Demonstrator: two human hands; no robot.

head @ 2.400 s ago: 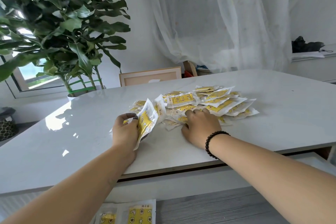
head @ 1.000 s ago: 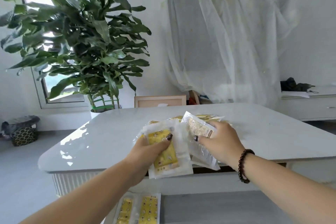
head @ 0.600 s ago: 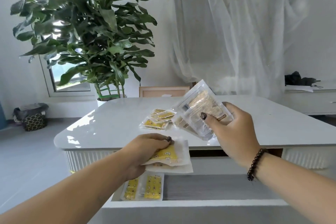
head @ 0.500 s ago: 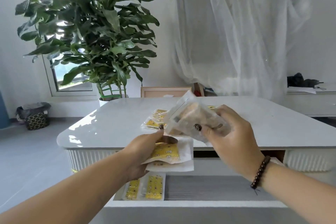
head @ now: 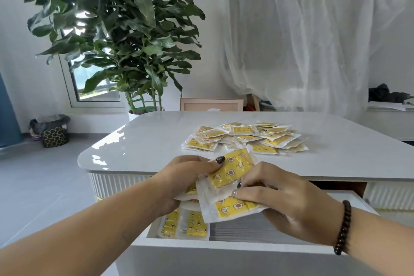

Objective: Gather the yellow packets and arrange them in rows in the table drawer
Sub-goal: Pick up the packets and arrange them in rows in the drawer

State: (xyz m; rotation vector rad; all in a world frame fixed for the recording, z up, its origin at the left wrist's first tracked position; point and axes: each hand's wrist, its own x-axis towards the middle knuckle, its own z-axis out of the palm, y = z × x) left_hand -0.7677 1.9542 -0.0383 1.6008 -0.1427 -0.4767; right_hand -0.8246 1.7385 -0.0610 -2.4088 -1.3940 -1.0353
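Note:
Both hands hold a small stack of yellow packets (head: 230,175) above the open table drawer (head: 242,246). My left hand (head: 183,177) grips the stack from the left, thumb on the top packet. My right hand (head: 275,195) pinches the packets from the right; a lower packet (head: 233,207) sticks out under its fingers. Two yellow packets (head: 183,223) lie side by side in the drawer's left end. A loose pile of several yellow packets (head: 246,138) lies on the white tabletop (head: 143,141) beyond my hands.
A large potted plant (head: 116,36) stands behind the table's left corner. A wooden frame (head: 210,104) leans behind the table, with white sheer fabric (head: 302,40) draped at the back right. A small bin (head: 52,130) sits on the floor at left.
My hands lifted packets off the table pile and drew back over the open drawer. The right hand brought its packets down onto the left hand's stack, and both now hold it together.

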